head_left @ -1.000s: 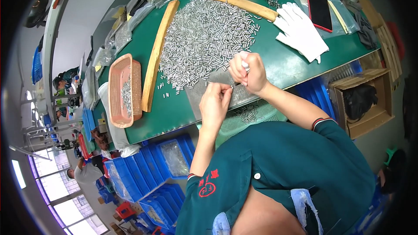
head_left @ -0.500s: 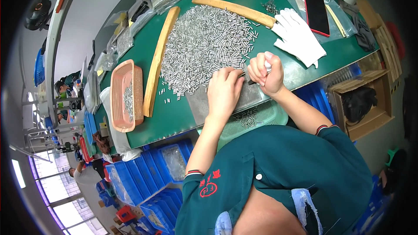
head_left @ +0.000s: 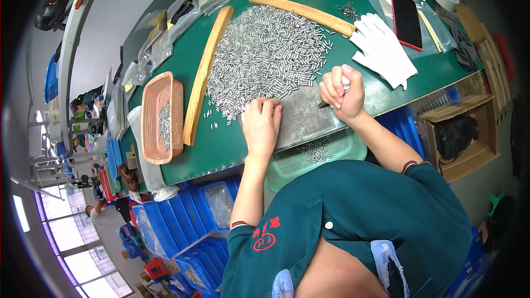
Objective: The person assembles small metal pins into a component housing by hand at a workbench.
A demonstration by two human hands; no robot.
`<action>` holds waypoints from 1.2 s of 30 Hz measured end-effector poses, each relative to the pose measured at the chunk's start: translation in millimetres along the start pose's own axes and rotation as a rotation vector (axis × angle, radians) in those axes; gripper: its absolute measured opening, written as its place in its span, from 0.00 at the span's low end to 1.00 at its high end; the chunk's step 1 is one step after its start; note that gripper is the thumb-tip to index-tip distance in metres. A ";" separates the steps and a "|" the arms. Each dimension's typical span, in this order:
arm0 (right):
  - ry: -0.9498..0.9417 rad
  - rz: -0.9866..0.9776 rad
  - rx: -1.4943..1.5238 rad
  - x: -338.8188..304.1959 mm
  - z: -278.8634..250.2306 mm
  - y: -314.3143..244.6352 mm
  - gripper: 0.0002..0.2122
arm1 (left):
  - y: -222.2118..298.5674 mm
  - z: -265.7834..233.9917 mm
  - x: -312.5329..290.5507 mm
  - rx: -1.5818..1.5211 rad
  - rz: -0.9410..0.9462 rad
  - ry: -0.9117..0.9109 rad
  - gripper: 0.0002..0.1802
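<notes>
R hand (head_left: 343, 94) clenched tool (head_left: 323, 104); L hand (head_left: 260, 124)'s hold: couldn't tell. Pin pile (head_left: 265, 49) beyond held lg. qty, apparently left; basket (head_left: 277, 174) below, sm. qty.

Factory workshop: green workbench (head_left: 207, 157), heaped metal pins (head_left: 265, 58), blue bins (head_left: 179, 218)

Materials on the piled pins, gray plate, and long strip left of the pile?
Pins: likely metal, bright and smooth, given the sharp glints. Gray plate: probably metal, dull and scuffed; patchy sheen. Long strip: apparently wood, satin finish; uneven yellow-brown tone.
</notes>
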State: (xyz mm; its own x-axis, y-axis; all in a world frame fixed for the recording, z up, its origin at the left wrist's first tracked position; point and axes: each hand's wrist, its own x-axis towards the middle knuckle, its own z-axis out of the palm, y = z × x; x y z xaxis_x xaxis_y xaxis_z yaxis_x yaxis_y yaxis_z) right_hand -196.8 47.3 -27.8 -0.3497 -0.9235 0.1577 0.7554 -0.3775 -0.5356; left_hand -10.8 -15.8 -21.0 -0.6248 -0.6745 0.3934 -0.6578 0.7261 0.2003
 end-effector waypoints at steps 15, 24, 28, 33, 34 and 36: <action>-0.197 0.109 -0.103 17.0 57.5 36.3 0.20 | -4.6 -31.5 -46.3 -0.226 -0.314 0.082 0.05; -0.176 0.126 -0.087 11.6 40.1 46.6 0.20 | 7.8 -27.2 -28.0 -0.068 -0.259 -0.117 0.13; -0.171 0.118 -0.075 11.3 40.3 45.2 0.20 | 4.6 -23.8 -23.6 -0.051 -0.206 -0.164 0.10; -0.149 0.114 -0.143 8.3 41.9 44.3 0.20 | 3.0 -25.1 -25.3 -0.152 -0.214 -0.220 0.09; -0.153 0.124 -0.141 7.9 43.4 43.2 0.20 | 3.7 -24.9 -25.3 -0.179 -0.233 -0.207 0.08; -0.150 0.136 -0.138 6.2 44.1 44.6 0.20 | 5.0 -23.9 -25.1 -0.208 -0.253 -0.199 0.08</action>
State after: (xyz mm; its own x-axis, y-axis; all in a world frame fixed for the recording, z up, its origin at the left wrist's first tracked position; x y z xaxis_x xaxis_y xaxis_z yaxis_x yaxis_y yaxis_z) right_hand -140.8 21.7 -14.1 -0.1558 -0.9689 0.1923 0.7036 -0.2455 -0.6668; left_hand 11.6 8.0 -8.5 -0.5362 -0.8340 0.1300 -0.7151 0.5307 0.4550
